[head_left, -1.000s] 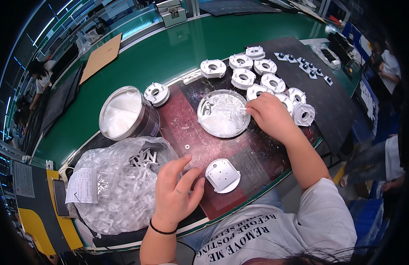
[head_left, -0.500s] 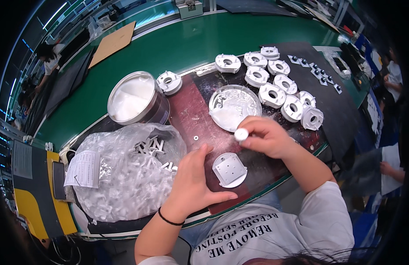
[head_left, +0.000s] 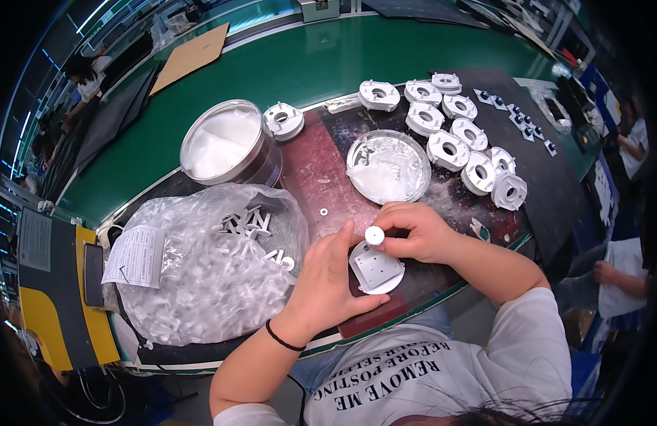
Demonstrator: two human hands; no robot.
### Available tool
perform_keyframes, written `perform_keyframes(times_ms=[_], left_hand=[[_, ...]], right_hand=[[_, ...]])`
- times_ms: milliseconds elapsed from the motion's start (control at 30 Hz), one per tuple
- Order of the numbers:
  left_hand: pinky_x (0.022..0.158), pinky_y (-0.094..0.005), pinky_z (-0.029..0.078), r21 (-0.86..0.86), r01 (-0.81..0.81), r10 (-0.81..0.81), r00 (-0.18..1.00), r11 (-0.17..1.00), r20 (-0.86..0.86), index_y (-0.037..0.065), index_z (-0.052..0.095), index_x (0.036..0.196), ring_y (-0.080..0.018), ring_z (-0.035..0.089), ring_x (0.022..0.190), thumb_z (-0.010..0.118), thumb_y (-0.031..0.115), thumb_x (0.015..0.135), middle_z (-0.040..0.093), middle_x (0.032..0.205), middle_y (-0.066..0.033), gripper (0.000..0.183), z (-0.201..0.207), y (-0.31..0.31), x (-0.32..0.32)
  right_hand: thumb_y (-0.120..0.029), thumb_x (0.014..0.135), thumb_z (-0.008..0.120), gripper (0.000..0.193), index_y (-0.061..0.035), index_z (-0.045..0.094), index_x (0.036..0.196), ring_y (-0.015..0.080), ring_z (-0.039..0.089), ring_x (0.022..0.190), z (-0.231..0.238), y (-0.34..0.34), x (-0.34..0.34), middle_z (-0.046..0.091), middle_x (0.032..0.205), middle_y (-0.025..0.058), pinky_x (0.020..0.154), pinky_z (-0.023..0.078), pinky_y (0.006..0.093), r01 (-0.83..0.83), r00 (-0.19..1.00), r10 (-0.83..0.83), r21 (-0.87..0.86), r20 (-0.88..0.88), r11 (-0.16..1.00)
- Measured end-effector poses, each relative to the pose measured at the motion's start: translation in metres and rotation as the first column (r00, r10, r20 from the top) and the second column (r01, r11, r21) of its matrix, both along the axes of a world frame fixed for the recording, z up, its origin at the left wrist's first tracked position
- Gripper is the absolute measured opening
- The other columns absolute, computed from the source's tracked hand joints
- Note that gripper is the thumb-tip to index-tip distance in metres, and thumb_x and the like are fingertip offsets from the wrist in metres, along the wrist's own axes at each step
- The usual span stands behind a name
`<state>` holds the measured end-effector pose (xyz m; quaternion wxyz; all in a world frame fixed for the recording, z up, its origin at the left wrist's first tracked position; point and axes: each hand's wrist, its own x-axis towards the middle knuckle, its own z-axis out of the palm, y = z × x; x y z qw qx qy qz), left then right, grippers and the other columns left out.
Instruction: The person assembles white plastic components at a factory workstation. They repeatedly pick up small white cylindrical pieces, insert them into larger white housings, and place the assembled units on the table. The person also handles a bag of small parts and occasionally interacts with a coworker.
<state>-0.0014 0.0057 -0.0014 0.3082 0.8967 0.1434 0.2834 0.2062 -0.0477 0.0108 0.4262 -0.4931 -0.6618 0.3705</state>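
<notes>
A white round-based part with a flat plate dotted with small holes [head_left: 376,271] lies on the dark red mat near the table's front edge. Around its left side curves my left hand [head_left: 327,277], thumb and fingers spread; whether they touch it I cannot tell. My right hand [head_left: 419,234] pinches a white plastic pin by its round head [head_left: 374,236], just over the part's far edge. The pin's shaft is hidden below the head. To the left, a clear plastic bag [head_left: 207,298] holds many similar white pins [head_left: 252,221], some showing at its opening.
Beyond my hands stands a round dish of white paste [head_left: 406,186]. An open tin of white paste [head_left: 222,142] is at the far left. Several white ring-shaped housings [head_left: 447,150] sit at the right. A tiny white ring [head_left: 324,211] lies on the red mat.
My right hand has brought the pin left and nearer to me, over the part's far edge. My left hand has closed in around the part, which now sits slightly turned.
</notes>
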Motion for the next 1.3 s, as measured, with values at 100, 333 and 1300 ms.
perform_keyframes(times_ms=[100, 333, 1300], left_hand=[[0.091, -0.0462, 0.037, -0.015, 0.003, -0.003, 1.0, 1.0, -0.008, 0.007, 0.003, 0.144, -0.037, 0.05, 0.105, 0.084, 0.026, 0.057, 0.051, 0.119, -0.0172, 0.121, 0.0, 0.0, -0.001], [0.092, -0.0461, 0.037, -0.034, 0.002, -0.002, 1.0, 0.999, -0.017, 0.006, 0.002, 0.144, -0.0365, 0.05, 0.105, 0.084, 0.025, 0.056, 0.052, 0.118, -0.0167, 0.121, -0.001, 0.0, -0.002], [0.089, -0.0463, 0.036, -0.024, -0.01, 0.014, 0.983, 1.0, 0.182, 0.005, -0.002, 0.143, -0.0344, 0.05, 0.104, 0.084, 0.02, 0.055, 0.052, 0.117, -0.0162, 0.124, 0.002, 0.008, -0.007]], right_hand=[[-0.007, 0.076, 0.067, 0.014, -0.0024, 0.065, 0.089, 0.019, 0.061, 0.079, 0.0, 0.001, -0.001, 0.066, 0.085, 0.0072, 0.069, 0.047, 0.0306, -0.007, 1.0, 0.007, 0.009, -0.003, 1.0], [-0.006, 0.076, 0.066, 0.015, -0.0031, 0.065, 0.091, 0.0208, 0.061, 0.078, 0.0, 0.001, 0.0, 0.065, 0.084, 0.0077, 0.069, 0.047, 0.0316, -0.026, 0.999, 0.023, 0.066, 0.037, 0.997], [-0.007, 0.087, 0.057, 0.037, 0.0003, 0.048, 0.122, 0.0056, 0.055, 0.066, 0.017, -0.005, 0.0, 0.059, 0.085, 0.003, 0.057, 0.046, 0.0188, -0.166, 0.923, -0.026, -0.456, -0.385, 0.874]])
